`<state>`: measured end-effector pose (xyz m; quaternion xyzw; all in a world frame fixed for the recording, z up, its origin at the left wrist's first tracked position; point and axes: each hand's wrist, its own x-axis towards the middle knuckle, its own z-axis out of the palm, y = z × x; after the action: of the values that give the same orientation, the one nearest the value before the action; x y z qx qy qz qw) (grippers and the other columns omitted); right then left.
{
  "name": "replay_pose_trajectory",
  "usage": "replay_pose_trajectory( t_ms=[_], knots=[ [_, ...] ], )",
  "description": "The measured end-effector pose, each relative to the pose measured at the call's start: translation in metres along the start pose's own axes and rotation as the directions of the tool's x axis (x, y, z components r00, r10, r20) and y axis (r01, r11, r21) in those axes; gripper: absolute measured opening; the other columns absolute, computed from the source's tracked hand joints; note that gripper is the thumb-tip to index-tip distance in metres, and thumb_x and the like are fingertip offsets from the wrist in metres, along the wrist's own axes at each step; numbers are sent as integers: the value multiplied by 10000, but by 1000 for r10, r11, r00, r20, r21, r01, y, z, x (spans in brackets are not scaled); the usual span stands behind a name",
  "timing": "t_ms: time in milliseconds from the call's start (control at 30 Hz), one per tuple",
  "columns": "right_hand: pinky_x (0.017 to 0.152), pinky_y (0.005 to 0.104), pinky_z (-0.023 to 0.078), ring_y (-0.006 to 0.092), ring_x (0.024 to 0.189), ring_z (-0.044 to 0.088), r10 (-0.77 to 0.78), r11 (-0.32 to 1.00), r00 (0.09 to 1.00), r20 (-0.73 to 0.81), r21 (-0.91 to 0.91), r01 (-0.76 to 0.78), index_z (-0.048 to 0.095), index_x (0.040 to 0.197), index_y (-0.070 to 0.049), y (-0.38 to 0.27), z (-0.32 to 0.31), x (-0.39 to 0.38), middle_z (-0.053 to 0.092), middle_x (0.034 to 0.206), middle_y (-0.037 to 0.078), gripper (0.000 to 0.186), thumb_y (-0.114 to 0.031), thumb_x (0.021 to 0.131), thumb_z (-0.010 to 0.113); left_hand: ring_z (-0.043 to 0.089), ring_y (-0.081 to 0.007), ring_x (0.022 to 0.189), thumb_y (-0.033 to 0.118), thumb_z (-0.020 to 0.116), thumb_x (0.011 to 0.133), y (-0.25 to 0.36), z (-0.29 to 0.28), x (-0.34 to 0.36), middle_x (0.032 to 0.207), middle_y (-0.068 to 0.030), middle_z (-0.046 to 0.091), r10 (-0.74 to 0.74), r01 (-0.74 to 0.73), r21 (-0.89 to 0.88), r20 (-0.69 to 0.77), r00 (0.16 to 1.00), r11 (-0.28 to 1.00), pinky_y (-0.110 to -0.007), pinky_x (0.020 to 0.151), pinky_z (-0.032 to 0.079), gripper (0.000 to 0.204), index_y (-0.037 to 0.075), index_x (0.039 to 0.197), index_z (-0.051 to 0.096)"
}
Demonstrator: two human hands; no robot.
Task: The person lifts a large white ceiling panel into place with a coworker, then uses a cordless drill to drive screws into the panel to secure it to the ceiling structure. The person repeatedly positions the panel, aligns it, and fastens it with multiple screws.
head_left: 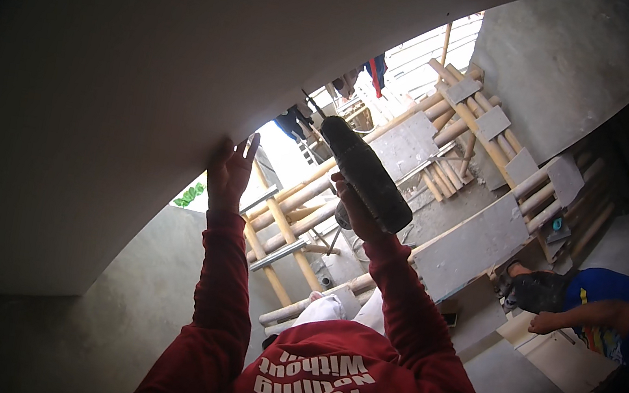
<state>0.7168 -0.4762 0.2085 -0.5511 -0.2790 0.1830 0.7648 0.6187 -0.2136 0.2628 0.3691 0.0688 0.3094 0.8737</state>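
While the left hand, fingers spread, is at the edge of the panel, the right hand grips the dark drill, its bit near that edge.

- We see a dark, scuffed-looking power drill gripped in our right hand, its thick body lying slantwise above and beside the fingers.
- Its thin bit points up and leftward, beyond our right hand and toward the panel's edge; we cannot tell whether the tip touches or is turning.
- We see a large, smooth, pale panel, mostly in shadow, spreading above and to the left of our left hand, whose raised fingers meet its slanting edge.
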Motion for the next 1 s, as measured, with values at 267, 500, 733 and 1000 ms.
replay_pose_trajectory(
  t_ms=[267,500,733,1000],
  knots=[
    [881,362,536,234,973,683,2,984,993,-115,-174,-22,687,1104,-44,5,-1,6,711,1040,126,245,-176,897,686,471,-292,1335,-74,702,822,2,23,1,1385,-125,526,89,-88,-27,37,995,996,-468,1204,317,545,39,1325,524],
    [844,324,528,143,957,631,-154,974,987,-32,-173,147,638,1186,-42,8,-8,10,678,1024,79,254,-88,937,622,474,-286,1331,-78,705,827,-2,26,0,1373,-122,526,78,-78,-28,-1,997,997,-455,1199,333,566,39,1342,503],
    [767,355,561,265,858,706,-200,957,976,-81,-227,178,683,1035,-13,-18,-10,12,711,938,146,222,-89,827,688,502,-273,1307,-62,726,813,-1,29,-2,1368,-134,540,110,-109,-15,29,994,994,-424,1166,393,586,23,1346,497],
    [792,355,561,263,881,708,-241,935,968,-69,-285,213,683,1063,-8,-32,-10,19,714,963,149,257,-62,812,686,506,-276,1302,-73,726,809,-2,31,-4,1361,-128,545,117,-116,-39,4,993,992,-434,1163,399,580,35,1334,507]
  ],
)
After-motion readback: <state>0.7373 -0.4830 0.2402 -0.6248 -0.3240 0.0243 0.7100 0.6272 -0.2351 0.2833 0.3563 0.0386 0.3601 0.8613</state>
